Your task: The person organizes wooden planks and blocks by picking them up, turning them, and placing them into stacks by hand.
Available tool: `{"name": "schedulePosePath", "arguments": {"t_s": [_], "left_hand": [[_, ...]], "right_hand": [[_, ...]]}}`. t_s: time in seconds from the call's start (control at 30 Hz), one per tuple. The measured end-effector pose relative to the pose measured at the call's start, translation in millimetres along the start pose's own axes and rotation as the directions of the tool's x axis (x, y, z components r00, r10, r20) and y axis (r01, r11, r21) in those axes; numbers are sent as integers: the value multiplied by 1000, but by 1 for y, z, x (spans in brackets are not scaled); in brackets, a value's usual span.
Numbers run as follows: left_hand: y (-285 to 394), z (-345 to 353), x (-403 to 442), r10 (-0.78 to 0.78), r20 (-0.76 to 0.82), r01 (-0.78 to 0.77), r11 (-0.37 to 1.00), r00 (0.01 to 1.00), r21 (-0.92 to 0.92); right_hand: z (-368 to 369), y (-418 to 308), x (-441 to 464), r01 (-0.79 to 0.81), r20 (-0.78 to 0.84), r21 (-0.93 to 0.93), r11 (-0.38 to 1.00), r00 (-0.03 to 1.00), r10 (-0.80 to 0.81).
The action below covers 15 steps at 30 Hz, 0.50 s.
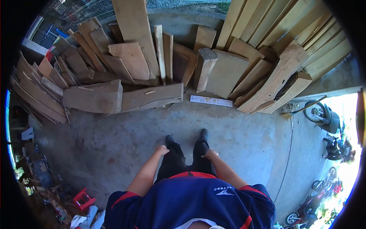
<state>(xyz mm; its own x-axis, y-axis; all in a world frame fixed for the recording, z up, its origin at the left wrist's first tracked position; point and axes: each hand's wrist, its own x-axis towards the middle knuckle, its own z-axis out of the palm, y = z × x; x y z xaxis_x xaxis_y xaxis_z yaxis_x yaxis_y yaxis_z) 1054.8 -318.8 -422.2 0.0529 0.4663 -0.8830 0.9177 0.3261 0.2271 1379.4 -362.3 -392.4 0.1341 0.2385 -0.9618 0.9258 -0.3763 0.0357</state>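
My left hand (163,150) is beside my left trouser leg (169,162), its fingers curled in and nothing visible in it. My right hand (210,154) is over the right trouser leg (201,162), with its fingers loosely apart and holding nothing I can see. Both arms hang down in front of me. My dark shoes (204,134) stand on the concrete floor (126,141). Beyond my feet, a pale, marked strip (211,100) lies on the floor at the foot of the wood, out of reach of both hands.
Wooden boards (131,59) and thick slabs (93,97) lean along the wall ahead. Tall planks (263,19) stand at the back right. A broom (305,108) and motorbikes (331,122) are on the right. A red plastic stool (84,199) is at the lower left, near clutter.
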Motion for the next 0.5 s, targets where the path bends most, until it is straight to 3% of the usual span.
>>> {"name": "schedulePosePath", "arguments": {"t_s": [0.07,0.13,0.17,0.2,0.27,0.37,0.5], "left_hand": [[15,26,5,2,-37,-1,1000,999,25],[45,37,-5,21,-37,-21,1000,999,2],[61,42,-9,50,-42,-51,999,998,-7],[75,48,-10,88,-70,-91,995,994,-29],[97,59,-4,118,-79,-124,989,990,-84],[127,73,24,181,-122,-200,966,976,-164],[136,97,99,273,-178,-305,932,946,-193]], "right_hand": [[16,18,45,172,41,-171,970,985,-168],[-3,34,32,230,88,-192,954,972,-217],[-8,44,32,524,188,-296,799,852,-489],[-14,53,32,758,312,-354,548,648,-695],[-43,75,-10,752,419,42,657,584,-695],[-46,91,-19,863,383,-111,492,494,-780],[-59,60,8,760,463,-233,607,635,-618]]}}
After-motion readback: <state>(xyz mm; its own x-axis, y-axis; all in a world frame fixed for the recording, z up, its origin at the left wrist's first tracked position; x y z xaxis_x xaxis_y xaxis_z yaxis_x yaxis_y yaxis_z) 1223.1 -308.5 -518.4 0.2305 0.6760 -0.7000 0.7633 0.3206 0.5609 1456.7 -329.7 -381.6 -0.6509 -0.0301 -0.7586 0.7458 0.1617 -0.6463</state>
